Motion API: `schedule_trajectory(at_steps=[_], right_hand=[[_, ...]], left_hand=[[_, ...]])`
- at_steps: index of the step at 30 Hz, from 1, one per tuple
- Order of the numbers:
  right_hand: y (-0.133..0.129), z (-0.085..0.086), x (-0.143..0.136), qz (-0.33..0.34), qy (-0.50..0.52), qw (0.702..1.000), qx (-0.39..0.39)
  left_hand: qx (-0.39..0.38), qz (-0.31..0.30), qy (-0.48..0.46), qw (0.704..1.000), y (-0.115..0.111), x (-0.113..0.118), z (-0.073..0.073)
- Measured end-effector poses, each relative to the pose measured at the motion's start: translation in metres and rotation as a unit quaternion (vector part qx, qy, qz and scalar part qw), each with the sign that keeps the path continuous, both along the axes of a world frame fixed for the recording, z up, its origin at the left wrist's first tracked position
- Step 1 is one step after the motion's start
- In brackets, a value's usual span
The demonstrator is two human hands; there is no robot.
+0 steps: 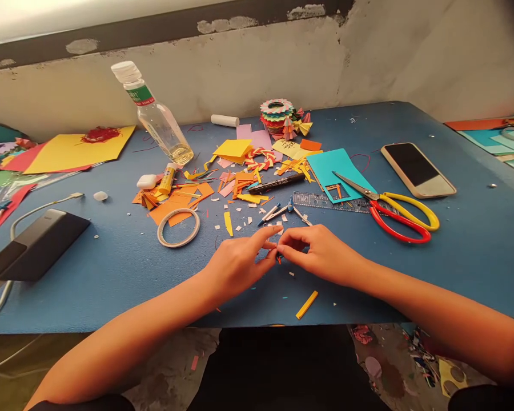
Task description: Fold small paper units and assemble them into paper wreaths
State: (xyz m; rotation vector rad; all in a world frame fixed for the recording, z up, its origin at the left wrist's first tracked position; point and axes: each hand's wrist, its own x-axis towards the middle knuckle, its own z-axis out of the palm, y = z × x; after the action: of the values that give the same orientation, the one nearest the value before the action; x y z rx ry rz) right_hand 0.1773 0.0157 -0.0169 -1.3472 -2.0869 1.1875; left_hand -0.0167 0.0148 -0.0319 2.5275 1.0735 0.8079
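My left hand (242,257) and my right hand (321,251) meet at the fingertips over the blue table (124,297), near its front edge. Between the pinched fingers shows a tiny orange and dark piece (278,258), mostly hidden; its shape is too small to tell. Both hands are closed on it. Just beyond the fingers lies a blue-and-silver compass (290,205) among white paper scraps. A folded yellow strip (306,305) rests on the table in front of my right hand.
Red-and-yellow-handled scissors (372,197), a clear ruler (312,200), turquoise paper (336,165) and a phone (417,168) lie right. Further back are a black marker (276,183) and a paper ornament (276,114). Left are a tape roll (160,234), a bottle (160,125) and a black stand (38,245).
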Motion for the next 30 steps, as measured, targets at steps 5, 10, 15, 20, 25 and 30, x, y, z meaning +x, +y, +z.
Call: schedule_trajectory(at_steps=[5, 10, 15, 20, 25, 30], right_hand=[[0.002, 0.001, -0.001, 0.005, -0.009, 1.000, -0.008], [0.000, 0.003, 0.000, 0.016, -0.004, 1.000, -0.023], [-0.001, 0.002, 0.002, 0.033, 0.019, 0.998, -0.058], [-0.001, 0.003, 0.003, 0.043, 0.008, 0.997, -0.057], [-0.001, 0.002, 0.003, 0.040, -0.020, 0.998, -0.033], [0.000, -0.001, 0.003, 0.033, -0.026, 0.999, -0.034]], left_hand=[[-0.020, -0.028, 0.024, 0.999, 0.002, -0.004, -0.002], [-0.027, -0.032, 0.054, 0.998, 0.000, -0.005, 0.001], [-0.034, -0.026, 0.065, 0.997, -0.005, -0.003, 0.003], [-0.035, -0.016, 0.118, 0.992, -0.008, -0.001, 0.006], [0.006, -0.020, 0.210, 0.977, -0.011, 0.004, 0.011], [0.026, -0.018, 0.273, 0.962, -0.012, 0.012, 0.017]])
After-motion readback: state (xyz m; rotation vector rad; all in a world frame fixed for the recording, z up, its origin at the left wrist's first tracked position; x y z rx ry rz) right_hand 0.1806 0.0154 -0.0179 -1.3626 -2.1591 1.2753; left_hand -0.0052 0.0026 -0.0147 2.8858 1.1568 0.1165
